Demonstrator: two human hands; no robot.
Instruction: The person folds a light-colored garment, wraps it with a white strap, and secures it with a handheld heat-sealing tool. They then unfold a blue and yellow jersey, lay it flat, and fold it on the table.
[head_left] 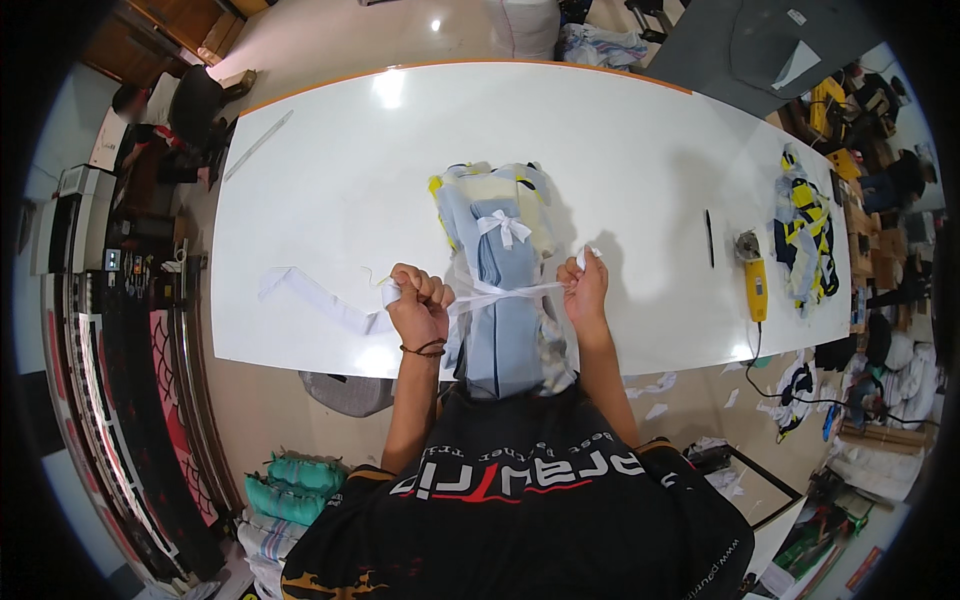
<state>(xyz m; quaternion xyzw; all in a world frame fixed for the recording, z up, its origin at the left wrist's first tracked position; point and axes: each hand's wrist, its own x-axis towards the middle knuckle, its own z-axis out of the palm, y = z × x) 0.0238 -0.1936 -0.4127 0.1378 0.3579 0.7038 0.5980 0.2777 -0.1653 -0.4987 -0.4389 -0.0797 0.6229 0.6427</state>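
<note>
A bundle of folded light blue fabric (pixel 515 338) lies lengthwise on the white table (pixel 330 190), over cream, yellow and black pieces (pixel 540 200). Its near end reaches the table edge by my body. Toward the far end, a white strip is tied in a bow (pixel 505 229). A second white strip (pixel 490 292) crosses the bundle nearer to me and is pulled taut between my hands. My left hand (pixel 418 303) is closed on one end, with a long tail (pixel 318 302) trailing left over the table. My right hand (pixel 587 286) pinches the other end, just right of the bundle.
On the table's right are a black pen (pixel 710 238), a yellow corded power tool (pixel 756 285) and a heap of patterned fabric pieces (pixel 803 235). A clear ruler (pixel 258 145) lies far left. A grey chair (pixel 345 393) stands at the near edge; its cord-side floor holds scraps (pixel 655 384).
</note>
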